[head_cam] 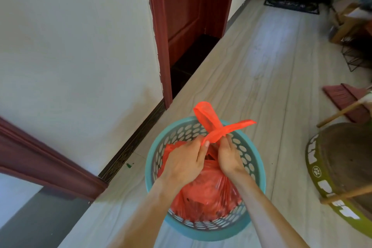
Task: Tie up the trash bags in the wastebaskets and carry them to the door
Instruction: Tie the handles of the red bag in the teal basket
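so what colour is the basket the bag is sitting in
Teal-blue, with oval holes all round its wall; the basket shows best in the head view, holding the red bag.

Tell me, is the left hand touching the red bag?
Touching. The head view shows the left hand pinching one handle strip of the red bag between thumb and fingers.

Wastebasket (pixel 153 167) on floor (pixel 261 56), bottom centre, near wall (pixel 70 46) at left. Bag (pixel 207 189) in wastebasket. Its 2 handles (pixel 205 119) crossed above far rim. Left hand (pixel 184 162) and right hand (pixel 229 157) side by side over bag, each holding handle at crossing. Door (pixel 187 6) in wall, beyond wastebasket. Round pet bed (pixel 346 167) on floor right of wastebasket, apart from it. Broom (pixel 342 100) behind pet bed. Doormat (pixel 291 4) at far end of floor.
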A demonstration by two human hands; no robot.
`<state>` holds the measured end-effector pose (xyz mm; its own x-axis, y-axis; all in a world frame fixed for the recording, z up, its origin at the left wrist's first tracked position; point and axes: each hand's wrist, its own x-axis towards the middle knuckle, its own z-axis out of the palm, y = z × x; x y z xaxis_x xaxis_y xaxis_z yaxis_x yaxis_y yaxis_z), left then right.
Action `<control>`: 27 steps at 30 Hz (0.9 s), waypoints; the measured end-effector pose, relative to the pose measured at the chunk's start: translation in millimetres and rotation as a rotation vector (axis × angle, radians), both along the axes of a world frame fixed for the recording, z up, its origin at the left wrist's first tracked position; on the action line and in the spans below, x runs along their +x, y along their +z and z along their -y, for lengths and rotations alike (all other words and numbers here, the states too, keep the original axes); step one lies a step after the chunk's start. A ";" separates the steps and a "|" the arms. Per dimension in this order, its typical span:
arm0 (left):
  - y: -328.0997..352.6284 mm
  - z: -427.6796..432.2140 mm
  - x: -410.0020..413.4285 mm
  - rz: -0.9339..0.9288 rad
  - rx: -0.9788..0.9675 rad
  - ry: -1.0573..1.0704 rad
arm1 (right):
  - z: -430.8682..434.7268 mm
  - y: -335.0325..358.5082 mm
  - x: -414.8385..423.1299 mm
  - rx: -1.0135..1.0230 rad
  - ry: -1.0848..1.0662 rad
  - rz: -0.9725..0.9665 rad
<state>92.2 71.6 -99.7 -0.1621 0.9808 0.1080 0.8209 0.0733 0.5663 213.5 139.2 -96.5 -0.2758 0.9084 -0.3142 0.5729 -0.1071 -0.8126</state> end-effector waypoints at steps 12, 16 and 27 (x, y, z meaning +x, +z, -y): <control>-10.9 -7.2 7.5 -0.284 0.021 -0.096 | 5.1 12.0 24.6 -0.210 0.031 -0.389; -0.1 -10.2 10.6 0.058 -0.024 -0.032 | 0.1 -0.1 16.2 -0.324 -0.301 -0.485; 21.2 -16.9 -16.3 0.560 -0.455 0.109 | -5.8 -2.8 38.5 -0.350 0.066 -0.765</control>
